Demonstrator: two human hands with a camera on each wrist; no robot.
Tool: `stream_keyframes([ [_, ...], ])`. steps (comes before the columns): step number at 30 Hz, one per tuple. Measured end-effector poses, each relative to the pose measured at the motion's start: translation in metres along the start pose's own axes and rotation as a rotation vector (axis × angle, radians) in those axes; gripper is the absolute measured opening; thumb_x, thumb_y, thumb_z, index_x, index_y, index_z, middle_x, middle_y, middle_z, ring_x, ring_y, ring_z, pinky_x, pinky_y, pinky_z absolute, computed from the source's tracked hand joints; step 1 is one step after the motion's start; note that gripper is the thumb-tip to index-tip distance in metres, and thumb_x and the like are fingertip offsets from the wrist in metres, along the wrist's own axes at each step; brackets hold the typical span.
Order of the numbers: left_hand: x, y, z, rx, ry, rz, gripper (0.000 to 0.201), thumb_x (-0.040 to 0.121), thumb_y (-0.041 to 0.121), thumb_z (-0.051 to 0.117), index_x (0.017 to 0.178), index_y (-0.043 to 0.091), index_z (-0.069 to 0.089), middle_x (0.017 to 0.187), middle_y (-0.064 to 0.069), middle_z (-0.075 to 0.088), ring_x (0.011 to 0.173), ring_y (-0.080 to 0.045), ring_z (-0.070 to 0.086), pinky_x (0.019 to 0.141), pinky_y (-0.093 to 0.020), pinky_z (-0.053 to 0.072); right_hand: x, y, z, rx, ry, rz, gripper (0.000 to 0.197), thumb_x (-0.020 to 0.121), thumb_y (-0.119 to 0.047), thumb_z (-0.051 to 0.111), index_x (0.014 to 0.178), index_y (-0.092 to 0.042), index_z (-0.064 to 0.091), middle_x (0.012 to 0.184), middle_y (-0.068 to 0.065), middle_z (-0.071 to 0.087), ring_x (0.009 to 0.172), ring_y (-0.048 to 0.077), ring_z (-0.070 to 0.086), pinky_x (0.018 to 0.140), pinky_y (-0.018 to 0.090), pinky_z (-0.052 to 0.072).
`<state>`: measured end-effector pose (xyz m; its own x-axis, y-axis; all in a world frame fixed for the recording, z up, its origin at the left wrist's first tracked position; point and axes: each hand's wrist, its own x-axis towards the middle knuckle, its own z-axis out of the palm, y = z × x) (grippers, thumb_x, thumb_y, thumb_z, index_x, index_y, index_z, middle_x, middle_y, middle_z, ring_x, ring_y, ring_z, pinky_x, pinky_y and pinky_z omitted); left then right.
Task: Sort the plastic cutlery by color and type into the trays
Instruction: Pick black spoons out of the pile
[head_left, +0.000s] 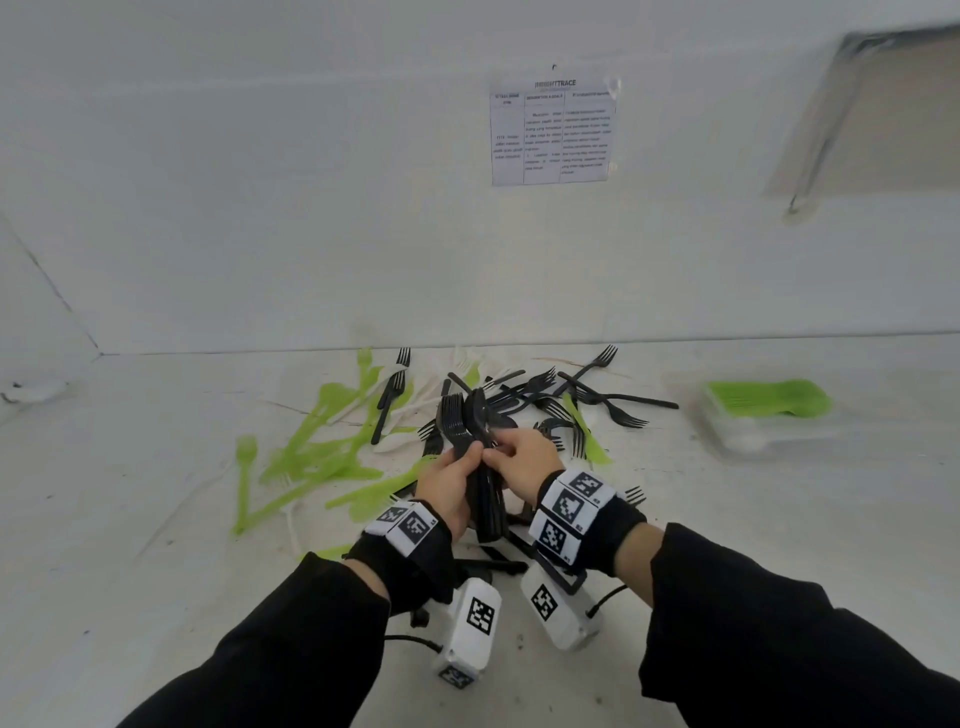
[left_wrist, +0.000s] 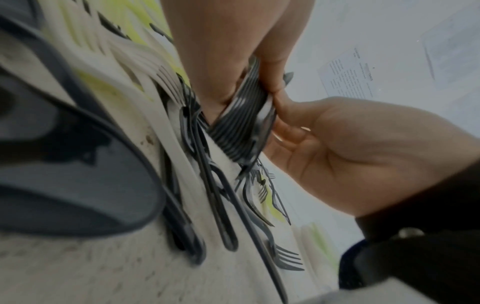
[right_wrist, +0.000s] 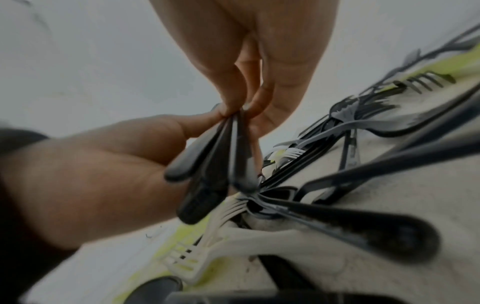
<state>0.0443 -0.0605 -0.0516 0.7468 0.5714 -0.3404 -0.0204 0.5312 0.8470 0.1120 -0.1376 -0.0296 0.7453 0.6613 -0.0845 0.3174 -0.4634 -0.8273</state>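
A person in black sleeves held a stacked bundle of black forks (head_left: 460, 423) upright above the middle of a white worktop (head_left: 156, 519), both hands meeting on it. The left hand (head_left: 449, 486) wrapped around the handles from the left, while the right hand (head_left: 524, 460) pinched the stack just below the tines, fingers curled around it. From the left wrist view, the nested fork handles (left_wrist: 242, 123) showed as a tight ribbed stack between the two hands; from the right wrist view, the handle ends (right_wrist: 207, 164) fanned slightly below the pinching fingertips (right_wrist: 233, 105). Beyond and around the hands lay a mixed pile of loose cutlery: more black forks (head_left: 608, 400) scattered to the far right, green cutlery (head_left: 322, 447) spread across the left, and white pieces (head_left: 395, 410) tangled between them. A clear tray (head_left: 753, 431) at the far right of the worktop held a neat stack of green cutlery (head_left: 769, 397). Marker-printed bands (head_left: 571, 509) circled both wrists, and a printed sheet (head_left: 551, 132) hung on the white wall behind.
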Motion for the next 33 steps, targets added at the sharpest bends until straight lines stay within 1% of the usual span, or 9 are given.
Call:
stream_keyframes([
  [3,-0.003,0.002,0.003,-0.019,-0.039,-0.002,0.022,0.098,0.007,0.042,0.112,-0.003,0.055,0.095,-0.017,0.064,0.082,-0.024,0.063,0.053,-0.028,0.057,0.001,0.005,-0.001,0.126,0.073,0.011,0.026,0.082,-0.018,0.065,0.108,-0.014,0.065,0.087,0.007,0.068,0.091,0.023,0.066,0.088,0.041,0.053],
  [7,-0.004,0.000,0.006,-0.065,-0.016,0.013,0.020,0.097,0.004,0.041,0.111,0.000,0.054,0.097,-0.017,0.062,0.085,-0.024,0.061,0.074,-0.038,0.054,-0.002,0.008,-0.002,0.120,0.024,-0.031,0.023,0.083,-0.016,0.065,0.106,-0.015,0.064,0.095,0.011,0.070,0.094,0.024,0.066,0.089,0.042,0.053],
  [10,-0.011,-0.004,0.007,-0.084,0.017,0.018,0.022,0.099,0.008,0.040,0.114,0.001,0.054,0.100,-0.016,0.063,0.085,-0.024,0.062,0.060,-0.033,0.055,-0.003,0.009,-0.002,0.128,0.019,-0.049,0.026,0.082,-0.011,0.064,0.108,-0.013,0.064,0.099,0.010,0.070,0.097,0.023,0.065,0.091,0.042,0.052],
  [11,-0.012,-0.005,0.007,-0.100,0.035,0.024,0.025,0.099,0.009,0.040,0.117,-0.001,0.053,0.102,-0.017,0.063,0.086,-0.025,0.062,0.062,-0.034,0.056,-0.004,0.008,-0.002,0.141,0.021,-0.068,0.028,0.082,-0.008,0.063,0.110,-0.011,0.064,0.102,0.010,0.070,0.099,0.023,0.065,0.094,0.040,0.051],
  [14,-0.013,-0.007,0.004,-0.150,0.074,0.025,0.035,0.099,0.013,0.039,0.127,-0.006,0.048,0.110,-0.022,0.061,0.091,-0.029,0.061,0.083,-0.040,0.050,-0.006,0.010,0.000,0.137,0.020,-0.111,0.033,0.085,-0.001,0.059,0.117,-0.005,0.061,0.111,0.011,0.067,0.105,0.022,0.062,0.098,0.029,0.046],
  [19,-0.020,-0.008,0.001,-0.138,0.061,0.001,0.036,0.101,0.016,0.034,0.130,-0.001,0.046,0.105,-0.019,0.060,0.089,-0.027,0.060,0.085,-0.038,0.047,-0.011,0.009,0.009,0.070,-0.008,-0.070,0.030,0.084,-0.013,0.062,0.114,-0.012,0.066,0.108,0.008,0.070,0.105,0.019,0.063,0.099,0.033,0.047],
  [22,-0.022,-0.010,-0.001,-0.160,0.096,0.030,0.035,0.100,0.013,0.037,0.130,-0.002,0.047,0.103,-0.018,0.062,0.089,-0.027,0.061,0.081,-0.036,0.050,-0.013,0.003,0.010,-0.014,0.005,-0.076,0.031,0.086,-0.017,0.060,0.116,-0.014,0.065,0.109,0.005,0.069,0.106,0.018,0.062,0.096,0.025,0.045],
  [27,-0.017,-0.005,-0.006,-0.178,0.121,0.057,0.031,0.097,0.008,0.044,0.123,-0.005,0.052,0.099,-0.018,0.064,0.086,-0.026,0.063,0.074,-0.034,0.053,-0.012,-0.007,0.009,-0.032,0.003,-0.066,0.030,0.087,-0.019,0.059,0.117,-0.016,0.064,0.109,0.005,0.069,0.108,0.018,0.061,0.096,0.026,0.045],
  [33,-0.013,0.008,-0.012,-0.117,0.024,0.047,0.027,0.099,0.011,0.040,0.118,-0.002,0.054,0.096,-0.017,0.064,0.083,-0.025,0.063,0.061,-0.031,0.057,-0.001,-0.009,0.014,0.072,-0.044,-0.097,0.019,0.084,-0.016,0.061,0.100,-0.014,0.069,0.093,0.009,0.073,0.093,0.021,0.067,0.089,0.041,0.053],
])
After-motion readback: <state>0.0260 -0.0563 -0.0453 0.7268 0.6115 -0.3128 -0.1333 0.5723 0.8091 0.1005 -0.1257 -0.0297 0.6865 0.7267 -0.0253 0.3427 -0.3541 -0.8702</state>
